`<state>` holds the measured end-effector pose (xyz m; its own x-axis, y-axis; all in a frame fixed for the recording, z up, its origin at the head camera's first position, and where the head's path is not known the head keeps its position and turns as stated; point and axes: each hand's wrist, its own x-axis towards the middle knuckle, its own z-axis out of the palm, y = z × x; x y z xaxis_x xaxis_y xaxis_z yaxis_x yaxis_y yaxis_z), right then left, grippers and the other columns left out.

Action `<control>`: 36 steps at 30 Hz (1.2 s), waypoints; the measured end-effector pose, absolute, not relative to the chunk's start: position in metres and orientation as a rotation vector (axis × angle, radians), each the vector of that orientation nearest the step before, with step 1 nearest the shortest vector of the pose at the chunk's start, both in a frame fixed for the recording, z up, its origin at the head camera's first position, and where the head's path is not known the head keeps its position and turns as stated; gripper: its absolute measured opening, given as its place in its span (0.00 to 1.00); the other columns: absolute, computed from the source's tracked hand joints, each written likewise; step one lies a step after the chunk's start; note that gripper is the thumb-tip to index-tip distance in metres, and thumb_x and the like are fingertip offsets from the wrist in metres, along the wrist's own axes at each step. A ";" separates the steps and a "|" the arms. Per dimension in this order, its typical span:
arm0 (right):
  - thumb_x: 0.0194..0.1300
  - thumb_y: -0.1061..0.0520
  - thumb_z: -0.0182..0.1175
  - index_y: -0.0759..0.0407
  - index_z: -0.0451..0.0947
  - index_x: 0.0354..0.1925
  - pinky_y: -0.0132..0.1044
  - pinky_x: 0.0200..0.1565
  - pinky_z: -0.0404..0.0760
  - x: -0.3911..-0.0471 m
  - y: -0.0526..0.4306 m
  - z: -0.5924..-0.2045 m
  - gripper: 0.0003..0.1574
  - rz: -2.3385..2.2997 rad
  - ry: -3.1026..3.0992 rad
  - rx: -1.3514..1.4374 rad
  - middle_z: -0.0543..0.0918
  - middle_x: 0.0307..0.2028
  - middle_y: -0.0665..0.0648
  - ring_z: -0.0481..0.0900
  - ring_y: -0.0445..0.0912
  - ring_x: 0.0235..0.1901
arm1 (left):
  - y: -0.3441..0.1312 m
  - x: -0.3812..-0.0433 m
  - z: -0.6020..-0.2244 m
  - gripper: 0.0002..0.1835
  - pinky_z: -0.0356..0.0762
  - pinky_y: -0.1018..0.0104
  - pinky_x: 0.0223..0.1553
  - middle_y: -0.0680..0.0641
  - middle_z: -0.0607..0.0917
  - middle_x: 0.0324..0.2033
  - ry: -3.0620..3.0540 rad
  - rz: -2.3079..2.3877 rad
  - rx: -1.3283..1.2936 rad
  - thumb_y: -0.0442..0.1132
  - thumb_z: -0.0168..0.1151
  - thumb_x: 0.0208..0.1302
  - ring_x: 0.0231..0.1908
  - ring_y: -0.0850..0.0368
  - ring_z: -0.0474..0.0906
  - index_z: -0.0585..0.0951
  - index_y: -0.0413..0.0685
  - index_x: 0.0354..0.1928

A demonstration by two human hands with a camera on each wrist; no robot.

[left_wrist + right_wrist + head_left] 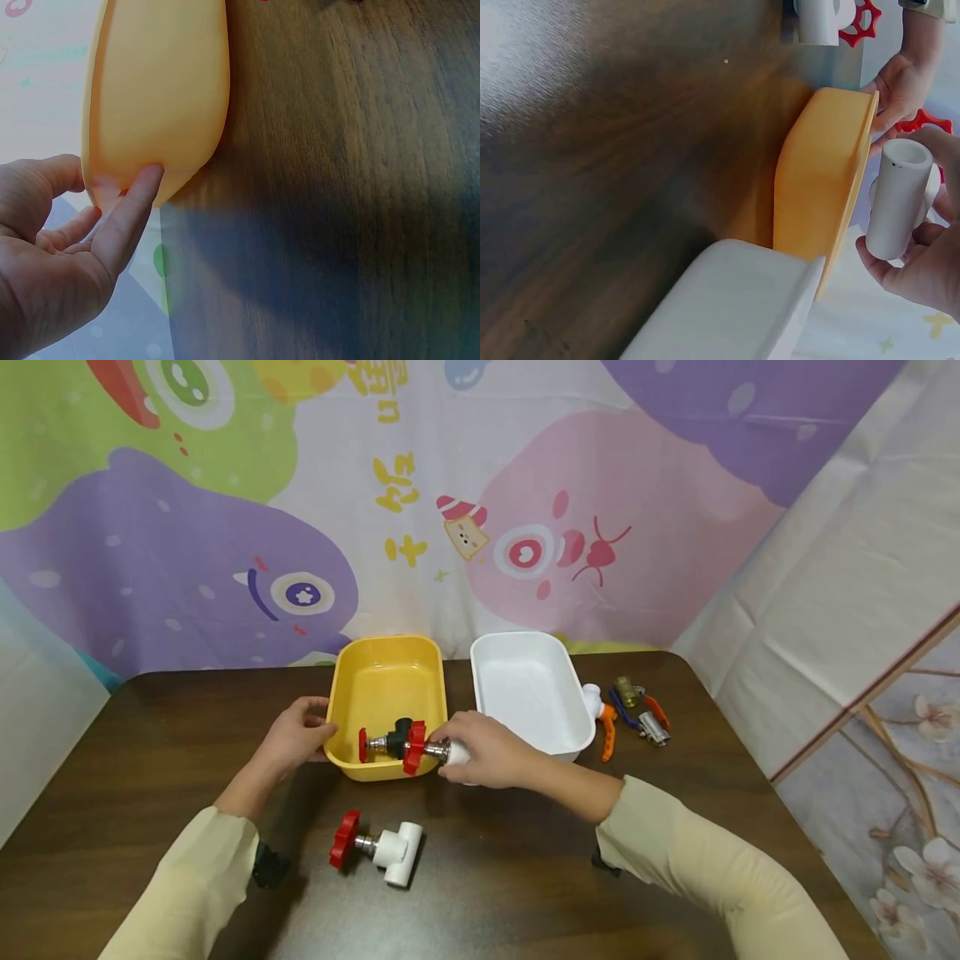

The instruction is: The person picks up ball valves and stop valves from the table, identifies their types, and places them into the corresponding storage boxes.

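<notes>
A white plastic pipe valve with a red handwheel (415, 748) is gripped in my right hand (483, 750), over the near right corner of the yellow tray (386, 647). In the right wrist view its white tee body (898, 199) shows between the thumb and fingers. Inside the yellow tray lies a black valve (401, 737) with its own red handwheel, partly covered by the held one. My left hand (296, 737) holds the tray's left edge; the left wrist view shows fingers (139, 206) against its wall. Another white valve (393, 852) with a red handwheel lies on the table nearer me.
A white tray (525, 647) stands right of the yellow one. Beside it are a white tap with an orange handle (608, 727), a brass valve (626, 692) and a metal valve (652, 728). A cartoon-printed cloth (420, 593) hangs behind the dark wooden table (525, 877).
</notes>
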<state>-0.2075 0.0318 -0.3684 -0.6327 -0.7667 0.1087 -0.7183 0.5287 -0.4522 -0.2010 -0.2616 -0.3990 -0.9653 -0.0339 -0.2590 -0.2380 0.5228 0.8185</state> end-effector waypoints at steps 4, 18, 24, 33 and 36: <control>0.53 0.54 0.66 0.58 0.79 0.48 0.34 0.45 0.75 -0.212 0.029 -0.365 0.23 -0.705 2.652 -1.290 0.82 0.43 0.55 0.75 0.45 0.42 | -0.262 -0.201 -0.399 0.30 0.82 0.56 0.41 0.30 0.69 0.53 2.548 1.424 -0.229 0.37 0.51 0.68 0.47 0.38 0.77 0.55 0.36 0.67; 0.54 0.54 0.64 0.58 0.79 0.50 0.40 0.55 0.73 -0.223 0.020 -0.357 0.23 -0.651 2.641 -1.318 0.82 0.47 0.55 0.75 0.49 0.50 | -0.262 -0.201 -0.399 0.29 0.82 0.55 0.40 0.30 0.68 0.52 2.540 1.450 -0.213 0.36 0.51 0.68 0.46 0.38 0.77 0.54 0.36 0.67; 0.54 0.52 0.64 0.55 0.79 0.51 0.39 0.52 0.73 -0.228 0.018 -0.352 0.24 -0.586 2.658 -1.284 0.81 0.48 0.53 0.74 0.48 0.50 | -0.262 -0.202 -0.400 0.29 0.83 0.55 0.39 0.30 0.69 0.51 2.546 1.445 -0.227 0.36 0.51 0.68 0.45 0.39 0.78 0.55 0.36 0.67; 0.54 0.52 0.64 0.55 0.79 0.50 0.38 0.51 0.73 -0.235 0.012 -0.348 0.24 -0.565 2.658 -1.328 0.81 0.45 0.54 0.74 0.47 0.47 | -0.261 -0.202 -0.400 0.29 0.83 0.55 0.39 0.30 0.69 0.51 2.553 1.439 -0.227 0.35 0.51 0.68 0.44 0.40 0.78 0.55 0.35 0.67; 0.54 0.52 0.64 0.55 0.79 0.50 0.37 0.49 0.73 -0.237 0.009 -0.346 0.24 -0.554 2.664 -1.343 0.81 0.44 0.54 0.74 0.47 0.46 | -0.261 -0.202 -0.399 0.29 0.82 0.55 0.40 0.30 0.69 0.51 2.550 1.439 -0.232 0.35 0.52 0.68 0.45 0.39 0.78 0.56 0.36 0.66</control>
